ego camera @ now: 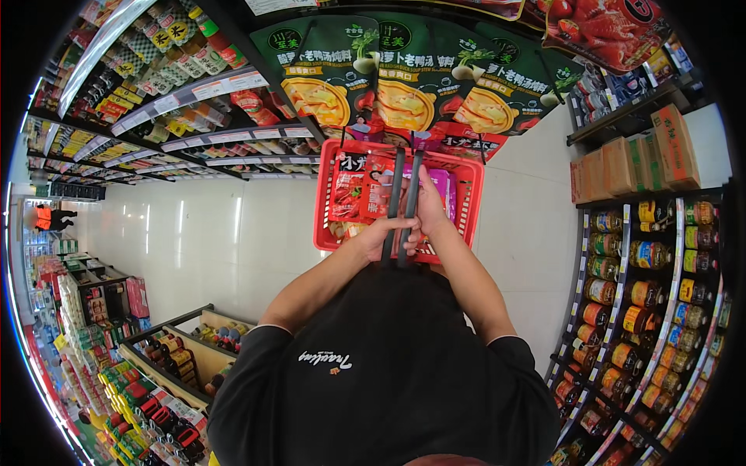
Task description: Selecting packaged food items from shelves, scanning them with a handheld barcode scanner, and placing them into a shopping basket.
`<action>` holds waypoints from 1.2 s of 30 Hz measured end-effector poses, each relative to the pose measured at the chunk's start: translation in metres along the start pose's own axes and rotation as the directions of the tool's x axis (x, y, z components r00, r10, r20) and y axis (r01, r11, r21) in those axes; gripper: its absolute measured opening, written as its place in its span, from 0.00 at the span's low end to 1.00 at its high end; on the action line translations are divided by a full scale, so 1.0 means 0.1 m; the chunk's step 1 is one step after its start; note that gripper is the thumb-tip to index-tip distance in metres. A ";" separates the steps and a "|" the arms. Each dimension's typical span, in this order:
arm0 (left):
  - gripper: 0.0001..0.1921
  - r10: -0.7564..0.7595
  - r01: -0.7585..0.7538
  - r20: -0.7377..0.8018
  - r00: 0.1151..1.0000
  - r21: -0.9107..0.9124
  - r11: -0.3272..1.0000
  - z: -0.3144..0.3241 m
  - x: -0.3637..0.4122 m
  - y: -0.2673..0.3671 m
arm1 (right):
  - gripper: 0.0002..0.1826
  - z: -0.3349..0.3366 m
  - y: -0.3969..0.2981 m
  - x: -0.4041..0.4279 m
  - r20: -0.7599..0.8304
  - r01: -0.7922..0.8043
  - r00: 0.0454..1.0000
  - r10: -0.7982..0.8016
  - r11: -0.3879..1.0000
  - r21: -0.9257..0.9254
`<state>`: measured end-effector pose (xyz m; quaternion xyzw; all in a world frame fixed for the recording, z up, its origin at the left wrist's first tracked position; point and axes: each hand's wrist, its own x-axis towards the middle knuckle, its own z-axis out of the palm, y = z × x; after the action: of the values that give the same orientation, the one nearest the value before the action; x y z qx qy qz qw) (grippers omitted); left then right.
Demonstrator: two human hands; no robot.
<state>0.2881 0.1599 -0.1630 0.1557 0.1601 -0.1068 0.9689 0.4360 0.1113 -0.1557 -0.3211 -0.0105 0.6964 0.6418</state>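
A red plastic shopping basket (473, 201) hangs just in front of me. Its two dark handles (411, 195) stand up side by side. My left hand (382, 236) is closed around them near my body, thumb across the top. From the other side my right hand (432, 205) grips them a little farther forward, with fingers partly hidden beneath. Inside the basket are a dark-and-red food packet (348, 189), a red packet (377, 201) partly behind fingers and handles, and purple packets (447, 189). Smaller packaged goods (352, 230) lie near the left-hand rim.
Green soup-seasoning packets (408, 76) hang on hooks just beyond the basket. Shelves of bottles (175, 35) rise at left; jars and bottles (626, 291) line the right, below cardboard boxes (626, 163). A display stand (180, 355) is at lower left. A person in orange (49, 218) is far left.
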 end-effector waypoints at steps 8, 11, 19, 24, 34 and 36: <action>0.09 0.059 0.008 -0.348 0.936 0.187 0.982 0.18 -0.31 -0.25 | 0.18 -0.13 0.38 -0.21 0.094 -0.061 0.994 0.058 0.998 0.030; 0.11 0.081 0.025 -0.406 0.910 0.249 0.968 0.18 -0.39 -0.29 | 0.14 -0.09 0.45 -0.26 0.104 -0.098 0.991 0.089 0.991 0.092; 0.11 -0.165 0.177 -0.407 0.898 -0.008 0.984 0.06 -0.66 -0.47 | 0.12 0.04 0.71 -0.27 0.038 -0.114 0.992 0.117 0.991 -0.077; 0.13 -0.072 0.073 -0.234 0.970 -0.007 0.997 0.03 -0.98 -0.35 | 0.11 0.42 0.78 -0.10 0.031 -0.135 0.990 0.140 0.983 -0.128; 0.14 0.058 -0.103 -0.175 0.983 -0.256 0.961 0.04 -2.07 -0.05 | 0.15 1.31 1.35 0.51 0.135 -0.252 0.943 0.304 0.918 -0.306; 0.13 0.126 -0.163 -0.137 0.983 -0.311 0.936 0.02 -2.33 0.01 | 0.15 1.56 1.47 0.60 0.158 -0.253 0.936 0.313 0.915 -0.315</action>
<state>0.0733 0.1966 -0.0811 0.0134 0.2190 0.0012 0.9756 0.2357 0.2016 -0.1210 -0.3361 -0.1317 0.8025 0.4751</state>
